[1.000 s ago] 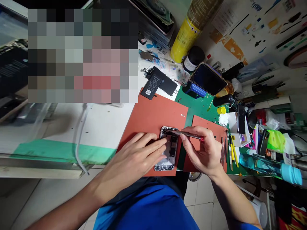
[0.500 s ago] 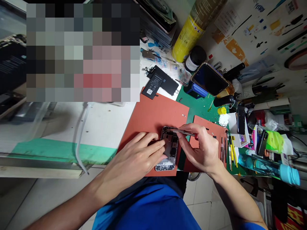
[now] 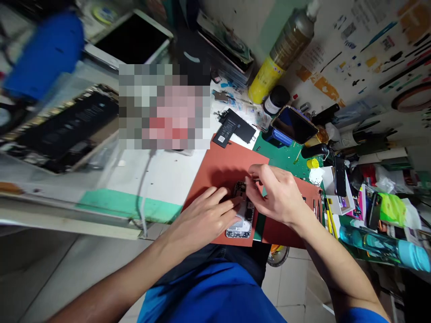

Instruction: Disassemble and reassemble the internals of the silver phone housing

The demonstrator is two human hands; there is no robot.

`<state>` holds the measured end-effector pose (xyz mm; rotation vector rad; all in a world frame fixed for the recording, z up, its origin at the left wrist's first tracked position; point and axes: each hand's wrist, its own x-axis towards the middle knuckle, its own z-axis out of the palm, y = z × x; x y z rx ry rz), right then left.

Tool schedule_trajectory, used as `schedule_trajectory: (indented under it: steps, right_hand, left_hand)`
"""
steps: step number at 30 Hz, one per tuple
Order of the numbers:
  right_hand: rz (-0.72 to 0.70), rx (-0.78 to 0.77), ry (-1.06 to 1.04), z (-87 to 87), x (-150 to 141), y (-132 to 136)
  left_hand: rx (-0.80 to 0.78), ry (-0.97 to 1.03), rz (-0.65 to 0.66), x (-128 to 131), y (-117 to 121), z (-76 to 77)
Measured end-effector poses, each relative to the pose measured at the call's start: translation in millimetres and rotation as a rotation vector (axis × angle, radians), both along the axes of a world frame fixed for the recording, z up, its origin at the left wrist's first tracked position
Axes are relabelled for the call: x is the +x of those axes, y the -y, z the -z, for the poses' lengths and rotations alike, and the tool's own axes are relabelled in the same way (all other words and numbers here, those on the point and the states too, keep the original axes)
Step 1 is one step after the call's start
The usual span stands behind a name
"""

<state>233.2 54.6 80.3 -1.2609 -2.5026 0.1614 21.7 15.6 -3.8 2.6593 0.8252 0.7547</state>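
Note:
An opened phone (image 3: 243,217), its inner parts bare, lies on an orange-red mat (image 3: 232,157). My left hand (image 3: 210,217) rests over the phone's left side, fingers bent across it and holding it in place. By the phone's upper right edge is my right hand (image 3: 278,193), thumb and forefinger closed in a pinch. The screwdriver seen in this hand a moment ago is almost wholly hidden behind the fingers now; only a dark bit shows. Beyond the phone lie a black phone battery (image 3: 226,131) and a flat dark part (image 3: 245,133).
A second phone (image 3: 294,124) leans on a blue stand (image 3: 281,137). Yellow-handled tools (image 3: 330,217) and a blue water bottle (image 3: 370,242) lie at the right. A yellow spray can (image 3: 269,74) stands behind. An opened device (image 3: 74,128) and a white cable (image 3: 143,197) are at the left.
The view has shifted, showing more of the left side. My right hand has turned and lifted somewhat, and the screwdriver shaft no longer shows across the phone's top. My left hand stays on the phone.

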Motion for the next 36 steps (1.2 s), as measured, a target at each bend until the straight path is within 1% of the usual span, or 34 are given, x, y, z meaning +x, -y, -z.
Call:
schedule_trajectory:
  steps: [2,4,6,8,9,10,11,12,13,14,15,16,18,20,22,23,25,28,32,36]
  right_hand:
    - [-0.055,0.036,-0.012,0.6,1.6,-1.2]
    - [-0.038,0.143,-0.018,3.7,3.9,0.9]
    - [-0.018,0.201,-0.034,10.6,6.0,3.1]
    - [-0.039,0.173,-0.060,19.6,7.2,3.3]
    - [-0.051,0.199,-0.082,23.9,7.3,2.7]
    - [-0.058,0.250,-0.089,27.5,7.0,2.1]
    - [-0.056,0.320,-0.080,30.2,6.4,1.6]
    - [-0.058,0.357,-0.067,31.9,5.5,1.4]
    - [-0.060,0.394,-0.059,32.7,4.4,1.5]
    - [-0.063,0.416,-0.055,32.6,3.3,1.9]
    - [-0.067,0.418,-0.057,32.0,2.2,2.5]
    - [-0.071,0.408,-0.064,31.1,1.3,3.2]
    - [-0.077,0.367,-0.082,29.6,0.5,4.6]
    - [-0.080,0.342,-0.096,29.6,1.1,5.7]
    - [-0.075,0.346,-0.103,31.3,2.8,6.2]
    - [-0.071,0.348,-0.103,32.7,3.8,6.3]
    - [-0.067,0.343,-0.100,35.5,5.6,6.4]
    - [-0.068,0.336,-0.107,38.9,7.3,6.8]
    - [-0.064,0.322,-0.130,41.0,7.4,7.6]
    - [-0.066,0.334,-0.138,40.1,5.5,7.6]
  left_hand:
    - [0.018,-0.013,-0.012,4.8,2.6,-3.0]
    - [0.063,-0.070,-0.050,5.5,7.3,-9.5]
    - [0.128,-0.104,-0.053,-4.3,13.0,-20.1]
    - [0.180,-0.137,-0.086,-28.7,19.8,-36.4]
    - [0.196,-0.155,-0.137,-46.5,23.0,-46.6]
    - [0.208,-0.168,-0.213,-67.4,25.2,-57.3]
    - [0.209,-0.187,-0.330,-90.7,25.2,-67.8]
    - [0.209,-0.203,-0.461,-115.2,21.7,-77.0]
    - [0.214,-0.213,-0.591,-139.6,13.9,-84.2]
    - [0.228,-0.221,-0.712,-162.4,1.3,-89.1]
    - [0.214,-0.253,-0.802,-182.4,-15.9,-91.6]
    - [0.194,-0.295,-0.849,-198.5,-36.7,-92.0]
    - [0.124,-0.407,-0.864,-219.4,-84.1,-89.2]
    - [0.050,-0.515,-0.870,-230.2,-130.1,-86.3]
    - [-0.011,-0.603,-0.887,-238.8,-167.2,-86.7]
    - [-0.034,-0.637,-0.892,-243.6,-181.5,-88.0]
    - [-0.071,-0.699,-0.878,-254.1,-201.7,-90.7]
    - [-0.090,-0.752,-0.826,-266.1,-218.7,-89.1]
    - [-0.108,-0.777,-0.760,-271.5,-236.3,-74.9]
    - [-0.094,-0.738,-0.766,-275.9,-251.6,-60.9]
